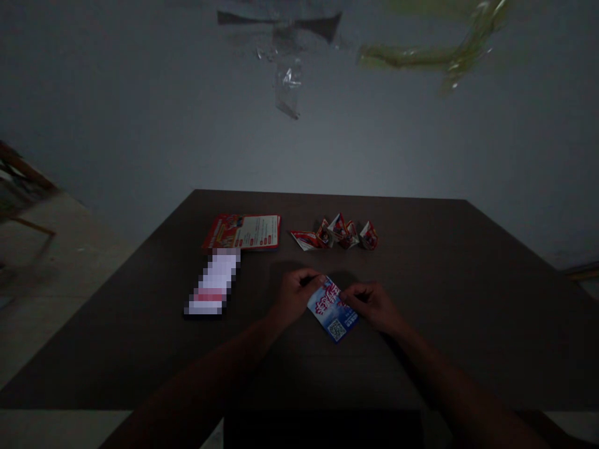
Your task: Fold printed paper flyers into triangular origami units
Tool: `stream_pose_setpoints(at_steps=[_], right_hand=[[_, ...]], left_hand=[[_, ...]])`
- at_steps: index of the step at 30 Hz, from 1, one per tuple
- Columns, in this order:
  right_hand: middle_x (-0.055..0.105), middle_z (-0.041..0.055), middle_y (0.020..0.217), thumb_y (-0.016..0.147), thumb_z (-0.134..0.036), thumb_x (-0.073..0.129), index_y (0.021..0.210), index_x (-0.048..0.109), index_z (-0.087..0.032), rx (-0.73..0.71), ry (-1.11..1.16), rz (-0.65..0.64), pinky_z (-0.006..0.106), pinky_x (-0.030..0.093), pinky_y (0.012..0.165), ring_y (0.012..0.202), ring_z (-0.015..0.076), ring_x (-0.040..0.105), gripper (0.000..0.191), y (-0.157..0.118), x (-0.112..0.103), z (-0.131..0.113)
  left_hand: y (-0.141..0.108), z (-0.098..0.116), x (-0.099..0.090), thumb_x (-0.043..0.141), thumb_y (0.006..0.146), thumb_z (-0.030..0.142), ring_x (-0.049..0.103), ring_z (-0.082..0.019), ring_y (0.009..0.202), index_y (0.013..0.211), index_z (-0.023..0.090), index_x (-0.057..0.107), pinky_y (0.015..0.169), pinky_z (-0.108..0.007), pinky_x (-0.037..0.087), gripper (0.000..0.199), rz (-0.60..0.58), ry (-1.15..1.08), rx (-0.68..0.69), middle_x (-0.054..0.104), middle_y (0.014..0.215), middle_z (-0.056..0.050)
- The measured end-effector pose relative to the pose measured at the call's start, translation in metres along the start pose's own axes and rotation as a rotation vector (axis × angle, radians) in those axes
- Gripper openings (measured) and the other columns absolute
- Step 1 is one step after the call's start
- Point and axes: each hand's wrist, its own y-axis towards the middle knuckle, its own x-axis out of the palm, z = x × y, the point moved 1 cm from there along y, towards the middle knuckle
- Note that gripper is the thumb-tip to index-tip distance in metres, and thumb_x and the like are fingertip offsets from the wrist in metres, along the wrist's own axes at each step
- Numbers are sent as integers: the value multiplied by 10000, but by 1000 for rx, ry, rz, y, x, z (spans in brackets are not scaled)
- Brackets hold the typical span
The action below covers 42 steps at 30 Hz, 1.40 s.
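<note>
Just above the dark table, a blue printed paper (331, 308) with pink and white lettering and a QR code is held at a slant between my hands. My left hand (298, 292) pinches its upper left corner between thumb and fingers. On the opposite side, my right hand (371, 304) grips the right edge with its fingertips closed. Beyond the hands stands a row of folded red-and-white paper pieces (344, 231). Whether the blue paper is one layer or folded over cannot be seen.
A stack of red-and-white leaflets (255, 232) lies at the back left of the table (458, 262). In front of it rests a phone (215, 284) with a lit, blurred screen. A wall (397, 137) with peeling tape rises behind the table.
</note>
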Motion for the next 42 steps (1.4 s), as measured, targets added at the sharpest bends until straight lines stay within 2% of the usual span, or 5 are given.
stream_pose_setpoints(at_steps=[28,35,42], right_hand=[[641,15,594,751,-468,655,644,653,-155,-15,-46,61,252,425,539,539,133,552,331,0,-6,-1],[650,19,627,751,-455,659,673,661,-158,-17,-51,70,247,417,552,567,133,555,307,1,-10,-2],[616,8,568,771,-484,632,620,631,-158,-6,-60,68,231,382,513,518,113,510,359,0,-11,-3]], left_hand=[[2,1,-1,700,675,317,554,-112,499,690,139,694,493,-211,422,178,133,-116,-56,644,580,6],[5,-2,-2,705,661,339,557,-115,488,708,146,690,472,-211,417,199,200,-152,-76,643,584,12],[8,-1,-6,710,645,369,559,-119,490,700,146,685,470,-210,409,231,258,-152,-80,643,583,6]])
